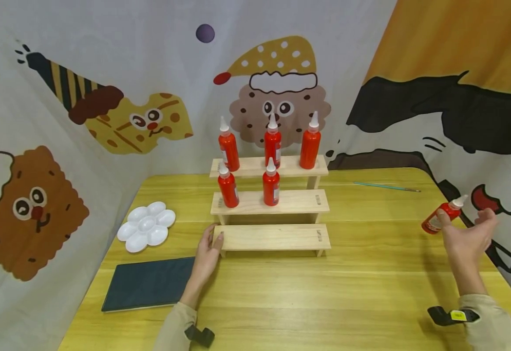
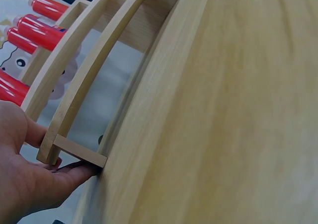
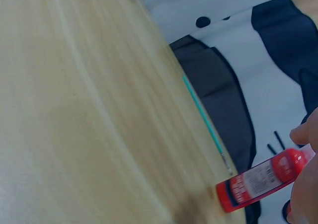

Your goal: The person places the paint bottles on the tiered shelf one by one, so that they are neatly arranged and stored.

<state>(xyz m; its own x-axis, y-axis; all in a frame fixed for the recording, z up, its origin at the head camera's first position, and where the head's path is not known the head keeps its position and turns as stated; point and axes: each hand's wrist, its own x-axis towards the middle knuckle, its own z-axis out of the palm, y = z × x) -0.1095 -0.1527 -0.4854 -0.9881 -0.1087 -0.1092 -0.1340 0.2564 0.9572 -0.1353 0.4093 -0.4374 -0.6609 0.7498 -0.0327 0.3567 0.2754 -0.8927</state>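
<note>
My left hand (image 1: 207, 253) holds the left end of the lowest step of a three-step wooden display stand (image 1: 273, 237), thumb over the top; in the left wrist view its fingers (image 2: 74, 177) lie against the end support. Off to the right, my right hand (image 1: 467, 239) grips a red paint bottle (image 1: 433, 222) near its shoulder. That bottle, with a white pointed nozzle and a label, leans with its base down and left. Three similar bottles (image 1: 310, 148) stand on the top step and two more bottles (image 1: 271, 189) on the middle one.
A white flower-shaped palette (image 1: 146, 226) lies on the table (image 1: 281, 302) at left. Below it is a dark green flat board or book (image 1: 147, 284). At the back right lies a thin turquoise paintbrush (image 1: 387, 186). A cartoon-printed cloth (image 1: 150, 39) hangs behind.
</note>
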